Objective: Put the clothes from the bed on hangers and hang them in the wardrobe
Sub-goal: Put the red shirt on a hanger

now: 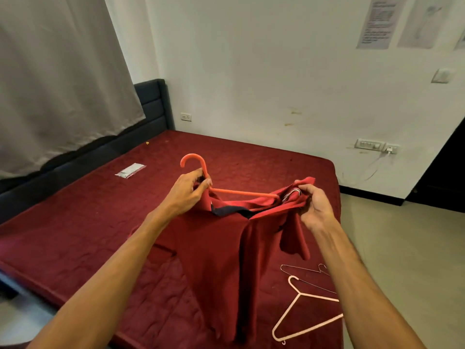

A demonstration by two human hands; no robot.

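I hold a red shirt [221,248] with a dark inner collar up above the bed [75,222]. An orange plastic hanger [241,192] sits partly inside its neck opening, hook sticking up to the left. My left hand [187,195] pinches the hanger's neck together with the shirt's left shoulder. My right hand [315,207] grips the shirt's right shoulder fabric beside the hanger's right end, where a metal clip shows. The shirt's body hangs down onto the bedspread.
A pink hanger [299,313] and a thin wire hanger [305,272] lie on the bed's right corner. A small plastic packet [130,170] lies further back on the bed. A dark doorway [445,177] is at the right; a curtain [57,76] hangs left.
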